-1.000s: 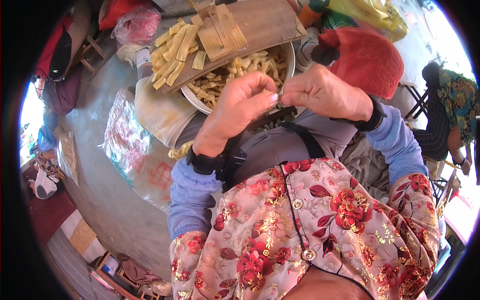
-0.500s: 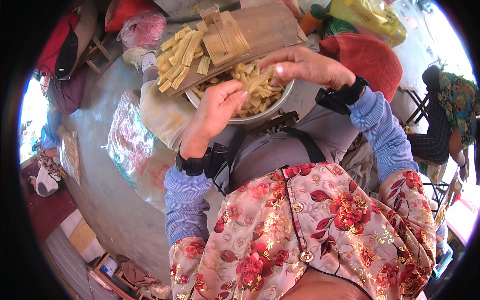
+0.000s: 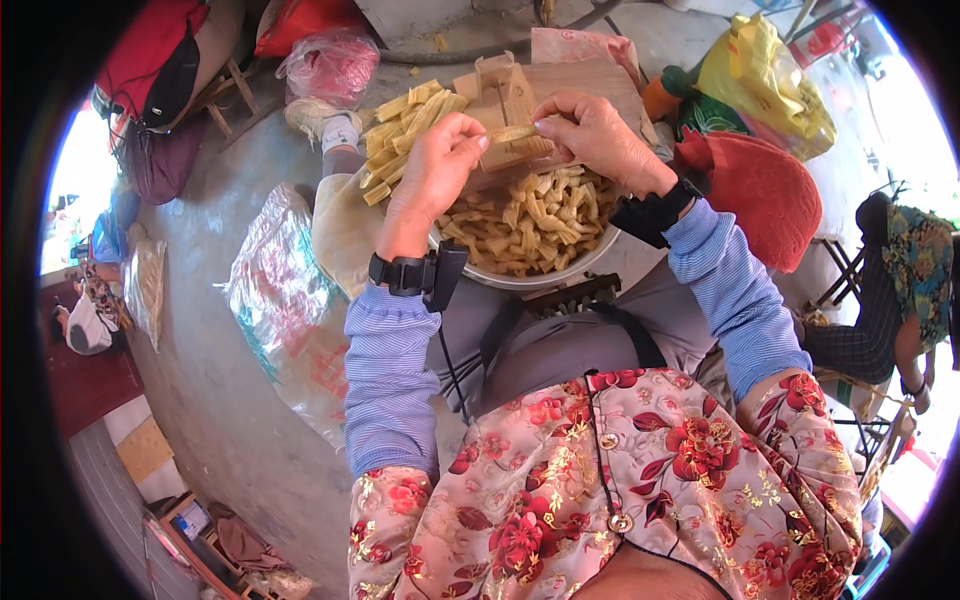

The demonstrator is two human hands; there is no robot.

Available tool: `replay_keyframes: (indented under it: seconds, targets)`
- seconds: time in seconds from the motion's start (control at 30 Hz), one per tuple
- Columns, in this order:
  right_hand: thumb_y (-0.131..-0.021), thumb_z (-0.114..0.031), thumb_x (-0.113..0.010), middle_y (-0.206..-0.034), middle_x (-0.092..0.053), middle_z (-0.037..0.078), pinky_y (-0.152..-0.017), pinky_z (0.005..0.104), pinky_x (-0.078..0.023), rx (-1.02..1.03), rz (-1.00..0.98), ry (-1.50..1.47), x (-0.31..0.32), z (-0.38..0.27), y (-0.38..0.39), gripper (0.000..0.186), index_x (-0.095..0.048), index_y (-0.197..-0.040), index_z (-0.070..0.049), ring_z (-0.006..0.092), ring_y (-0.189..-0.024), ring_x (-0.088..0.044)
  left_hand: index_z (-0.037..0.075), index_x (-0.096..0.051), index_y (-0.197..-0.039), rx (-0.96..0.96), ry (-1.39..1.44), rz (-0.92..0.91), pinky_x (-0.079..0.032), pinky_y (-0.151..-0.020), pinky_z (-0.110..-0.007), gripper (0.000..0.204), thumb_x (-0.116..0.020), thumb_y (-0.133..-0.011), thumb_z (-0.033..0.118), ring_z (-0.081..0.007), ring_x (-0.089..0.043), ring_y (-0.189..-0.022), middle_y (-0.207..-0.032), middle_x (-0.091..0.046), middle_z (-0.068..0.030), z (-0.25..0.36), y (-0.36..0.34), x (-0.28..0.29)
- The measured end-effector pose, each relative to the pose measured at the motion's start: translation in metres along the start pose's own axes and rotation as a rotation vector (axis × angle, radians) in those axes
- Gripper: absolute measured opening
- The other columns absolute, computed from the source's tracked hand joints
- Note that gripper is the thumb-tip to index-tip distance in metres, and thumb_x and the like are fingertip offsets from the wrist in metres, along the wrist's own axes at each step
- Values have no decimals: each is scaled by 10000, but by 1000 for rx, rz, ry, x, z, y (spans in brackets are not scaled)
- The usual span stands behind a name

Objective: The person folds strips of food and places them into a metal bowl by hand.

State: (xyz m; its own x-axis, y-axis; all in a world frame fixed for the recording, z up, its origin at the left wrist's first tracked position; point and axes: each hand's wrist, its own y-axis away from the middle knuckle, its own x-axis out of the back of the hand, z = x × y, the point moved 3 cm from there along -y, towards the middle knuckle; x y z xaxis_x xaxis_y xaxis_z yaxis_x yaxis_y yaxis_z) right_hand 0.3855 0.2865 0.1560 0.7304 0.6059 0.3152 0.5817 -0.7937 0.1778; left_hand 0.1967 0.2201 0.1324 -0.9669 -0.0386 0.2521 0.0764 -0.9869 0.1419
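Note:
A pale yellow, ridged flat strip (image 3: pixel 512 133) stretches between my two hands over the near edge of a wooden board. My left hand (image 3: pixel 440 165) pinches its left end between thumb and fingers. The right end is gripped by the thumb and fingertips of my right hand (image 3: pixel 600 138). Below the hands, a round metal basin (image 3: pixel 520 283) holds a heap of bent or knotted yellow pieces (image 3: pixel 550 220). Beyond my left hand, more straight strips (image 3: pixel 410 112) are piled on the board (image 3: pixel 590 85). A small wooden block with an upright part (image 3: pixel 495 95) stands beside them.
A crumpled silvery plastic sheet (image 3: pixel 285 270) lies on the floor at left. To the right are a red cloth-covered seat (image 3: pixel 760 195), a yellow bag (image 3: pixel 775 75) and an orange bottle (image 3: pixel 665 92). Another person (image 3: pixel 900 260) sits at far right. A pink plastic bag (image 3: pixel 330 68) is at upper left.
My hands have gone from above the basin to the board's edge. My right hand, earlier with fingers apart, has closed on the strip now held between both hands. The whole view has shifted slightly.

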Motion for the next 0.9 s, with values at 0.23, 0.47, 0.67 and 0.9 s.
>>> replay_keyframes:
  seconds: [0.23, 0.47, 0.67, 0.9]
  targets:
    - [-861, -120, -559, -692, -574, 41, -583, 283, -457, 288, 94, 205, -18, 20, -21, 157, -626, -928, 6, 135, -605, -547, 19, -597, -913, -246, -244, 197, -468, -673, -401, 160, -563, -841, 157, -326, -628, -764, -808, -635, -187, -31, -20, -7]
    - [-836, -128, -552, -800, -628, 178, -659, 396, -484, 338, 206, 732, -2, 27, -23, 120, -602, -873, -25, 342, -769, -618, 85, -595, -906, -71, -913, 353, -453, -674, -509, 136, -565, -845, 203, -403, -603, -781, -763, -633, -186, 4, -3, -13]
    - [-817, -166, -625, -966, -632, 141, -758, 391, -482, 569, -6, 501, 8, 24, 36, 197, -646, -972, -46, 334, -875, -597, 5, -579, -837, -160, -329, 214, -447, -580, -375, 176, -604, -841, 179, -289, -596, -617, -688, -618, -151, -5, 42, -27]
    - [-838, -227, -619, -803, -654, 101, -650, 369, -502, 651, 114, 464, -35, -1, 55, 156, -674, -939, -122, 273, -730, -632, 58, -528, -797, 452, 917, -170, -356, -455, -250, 209, -502, -932, 215, -113, -464, -516, -696, -547, -42, -7, 67, -80]
